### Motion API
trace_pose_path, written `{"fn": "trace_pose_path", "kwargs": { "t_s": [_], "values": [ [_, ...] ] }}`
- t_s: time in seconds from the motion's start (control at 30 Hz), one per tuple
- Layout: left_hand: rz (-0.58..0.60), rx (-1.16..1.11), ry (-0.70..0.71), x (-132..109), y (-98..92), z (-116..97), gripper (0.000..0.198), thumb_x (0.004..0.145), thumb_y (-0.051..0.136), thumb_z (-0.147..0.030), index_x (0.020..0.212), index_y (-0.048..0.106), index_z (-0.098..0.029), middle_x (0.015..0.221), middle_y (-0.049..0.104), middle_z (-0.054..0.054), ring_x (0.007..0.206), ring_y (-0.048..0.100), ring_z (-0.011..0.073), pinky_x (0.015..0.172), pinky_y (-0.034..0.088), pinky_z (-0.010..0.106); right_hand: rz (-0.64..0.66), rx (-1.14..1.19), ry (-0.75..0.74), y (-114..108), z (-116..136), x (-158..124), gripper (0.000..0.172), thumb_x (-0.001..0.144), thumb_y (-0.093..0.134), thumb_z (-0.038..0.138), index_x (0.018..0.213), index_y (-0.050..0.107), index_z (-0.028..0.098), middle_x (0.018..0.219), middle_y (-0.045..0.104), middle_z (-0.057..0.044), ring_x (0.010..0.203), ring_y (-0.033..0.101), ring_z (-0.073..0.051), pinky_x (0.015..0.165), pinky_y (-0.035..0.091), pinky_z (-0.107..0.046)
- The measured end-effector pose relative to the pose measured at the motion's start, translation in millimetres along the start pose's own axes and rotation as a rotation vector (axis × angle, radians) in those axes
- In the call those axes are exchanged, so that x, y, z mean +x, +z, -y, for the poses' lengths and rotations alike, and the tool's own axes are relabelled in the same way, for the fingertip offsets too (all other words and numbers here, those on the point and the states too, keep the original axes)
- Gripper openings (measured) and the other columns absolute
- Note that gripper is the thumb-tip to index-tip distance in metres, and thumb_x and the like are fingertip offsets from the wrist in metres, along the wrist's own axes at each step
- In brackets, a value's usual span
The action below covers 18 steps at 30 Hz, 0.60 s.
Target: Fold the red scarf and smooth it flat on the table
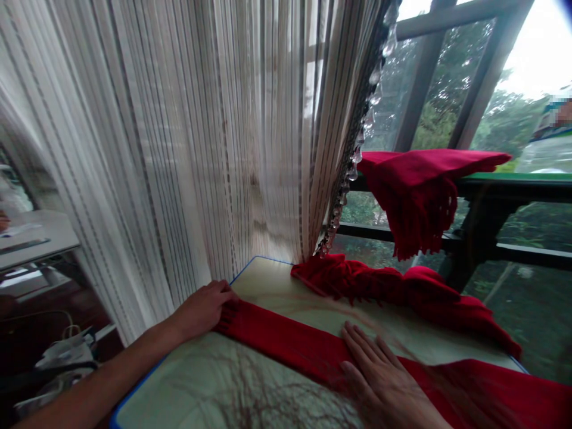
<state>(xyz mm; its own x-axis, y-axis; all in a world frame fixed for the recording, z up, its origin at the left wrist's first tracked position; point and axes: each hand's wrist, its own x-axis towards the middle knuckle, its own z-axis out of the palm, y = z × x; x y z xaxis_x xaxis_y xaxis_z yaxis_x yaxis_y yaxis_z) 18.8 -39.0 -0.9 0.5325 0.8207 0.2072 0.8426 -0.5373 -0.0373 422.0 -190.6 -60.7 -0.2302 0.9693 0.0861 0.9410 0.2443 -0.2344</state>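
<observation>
The red fringed scarf point(286, 339) is being pressed flat on a blue-edged padded board point(272, 292) by the left hand point(203, 310) and the right hand point(384, 381), each grip being open.

The left hand point(203, 310) and right hand point(384, 378) are bare, and the left forearm point(102, 363) is bare too.
</observation>
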Motion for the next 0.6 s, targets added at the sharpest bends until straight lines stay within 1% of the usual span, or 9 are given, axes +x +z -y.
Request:
{"fn": "trace_pose_path", "kwargs": {
  "t_s": [0.03,0.17,0.23,0.3,0.33,0.37,0.5,0.57,0.6],
  "values": [
    [0.002,0.011,-0.013,1,1.7,0,0.051,0.081,0.047,0.002,0.114,0.073,-0.027,0.116,0.065,0.006,0.109,0.060,0.0222,0.099,0.047,0.034,-0.001,0.002,0.004,1,0,0,0.058,0.103,0.033,0.047,0.156,0.044,0.026,0.164,0.031,-0.007,0.153,0.024,-0.029,0.124,0.021,-0.057],
    [-0.024,0.087,-0.141,7,0.7,5,0.040,0.080,0.044,0.001,0.101,0.075,-0.014,0.110,0.064,0.017,0.105,0.059,0.0332,0.093,0.048,0.049,0.049,-0.002,0.082,-1,3,2,0.065,0.102,0.031,0.047,0.159,0.036,0.017,0.166,0.025,-0.009,0.154,0.020,-0.029,0.125,0.018,-0.056],
    [-0.014,0.077,-0.106,8,-0.8,4,0.046,0.081,0.043,0.002,0.108,0.074,-0.017,0.117,0.064,0.015,0.110,0.059,0.0309,0.098,0.047,0.046,0.073,-0.006,0.095,-2,4,3,0.066,0.102,0.030,0.048,0.160,0.032,0.015,0.166,0.021,-0.008,0.155,0.018,-0.028,0.126,0.016,-0.056],
    [0.015,0.043,-0.023,10,-0.7,-2,0.054,0.082,0.045,0.002,0.119,0.072,-0.026,0.126,0.063,0.007,0.117,0.058,0.0237,0.105,0.044,0.036,0.085,-0.015,0.100,-3,4,3,0.067,0.102,0.028,0.049,0.160,0.030,0.016,0.166,0.018,-0.006,0.155,0.017,-0.027,0.126,0.015,-0.055],
    [0.027,0.031,0.004,11,-0.4,-4,0.055,0.082,0.046,0.001,0.120,0.072,-0.029,0.128,0.064,0.004,0.118,0.058,0.0212,0.105,0.044,0.032,0.090,-0.023,0.105,-4,5,3,0.067,0.102,0.028,0.049,0.160,0.030,0.016,0.166,0.018,-0.006,0.155,0.016,-0.027,0.126,0.014,-0.054],
    [0.030,0.029,0.005,11,-0.4,-5,0.053,0.082,0.046,0.000,0.117,0.073,-0.029,0.127,0.064,0.004,0.117,0.058,0.0210,0.104,0.044,0.031,0.093,-0.033,0.108,-5,5,3,0.068,0.102,0.027,0.049,0.160,0.030,0.015,0.166,0.018,-0.006,0.155,0.015,-0.026,0.126,0.013,-0.054],
    [-0.021,0.071,-0.149,16,-5.3,9,0.034,0.081,0.045,-0.002,0.090,0.075,-0.016,0.109,0.067,0.015,0.105,0.061,0.0316,0.094,0.048,0.047,0.115,-0.050,0.112,-8,9,2,0.069,0.101,0.024,0.049,0.160,0.030,0.014,0.166,0.017,-0.006,0.155,0.012,-0.025,0.127,0.013,-0.051],
    [-0.036,0.055,-0.174,19,-8.3,16,0.034,0.082,0.043,-0.003,0.088,0.074,-0.015,0.106,0.068,0.015,0.103,0.062,0.0312,0.094,0.049,0.047,0.107,-0.035,0.113,-10,10,2,0.069,0.101,0.024,0.048,0.160,0.029,0.013,0.166,0.017,-0.007,0.155,0.014,-0.026,0.127,0.015,-0.052],
    [-0.039,0.033,-0.164,20,-9.0,15,0.036,0.083,0.041,-0.003,0.091,0.074,-0.016,0.107,0.068,0.013,0.104,0.063,0.0295,0.096,0.049,0.045,0.108,-0.031,0.112,-11,11,2,0.069,0.101,0.025,0.047,0.160,0.030,0.012,0.166,0.017,-0.008,0.155,0.015,-0.027,0.127,0.015,-0.053]
  ]
}}
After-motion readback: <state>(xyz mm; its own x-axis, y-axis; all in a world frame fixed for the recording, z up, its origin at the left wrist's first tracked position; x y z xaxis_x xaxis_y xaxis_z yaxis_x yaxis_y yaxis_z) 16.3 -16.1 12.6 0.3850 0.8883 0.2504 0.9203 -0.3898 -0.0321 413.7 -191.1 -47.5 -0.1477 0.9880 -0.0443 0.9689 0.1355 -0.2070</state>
